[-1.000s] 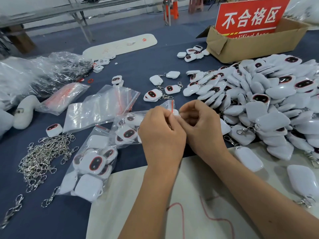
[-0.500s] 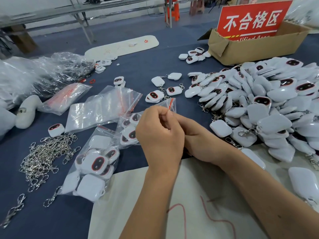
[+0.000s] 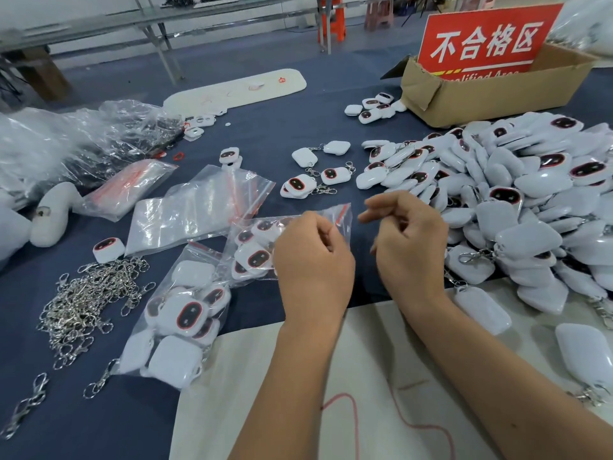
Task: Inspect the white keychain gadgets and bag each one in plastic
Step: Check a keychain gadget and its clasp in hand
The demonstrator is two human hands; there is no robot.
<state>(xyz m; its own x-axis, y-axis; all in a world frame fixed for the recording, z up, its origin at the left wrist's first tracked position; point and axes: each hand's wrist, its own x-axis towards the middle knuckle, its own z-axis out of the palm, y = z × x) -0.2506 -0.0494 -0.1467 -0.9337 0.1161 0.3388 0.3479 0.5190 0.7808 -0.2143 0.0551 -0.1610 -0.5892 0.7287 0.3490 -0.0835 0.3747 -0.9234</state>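
At the far left of the blue table (image 3: 298, 127) lies a crumpled heap of clear plastic (image 3: 66, 141), and nearer the front edge a tangle of loose metal clasps (image 3: 83, 303). Just right of the clasps sits a filled zip bag (image 3: 175, 320) packed with white keychain gadgets, and behind it a stack of empty zip bags (image 3: 199, 207) with red seal strips. A second zip bag (image 3: 265, 240), holding several gadgets with dark oval faces, lies in front of the left hand (image 3: 311, 263). The left hand's grip is curled over that bag's near edge, fingers folded inward, though whether they actually pinch the plastic cannot be told from here. The right hand (image 3: 408, 247) hovers just beside it, apart from the bag, its fingers loosely bent and its grip holding nothing. Both forearms cross a pale sheet (image 3: 298, 410) laid on the table. A few loose gadgets (image 3: 315, 177) lie beyond the hands. To the right rises a big pile of white keychain gadgets (image 3: 530, 200), and behind that pile stands a cardboard box (image 3: 481, 94) carrying a red sign (image 3: 484, 41).
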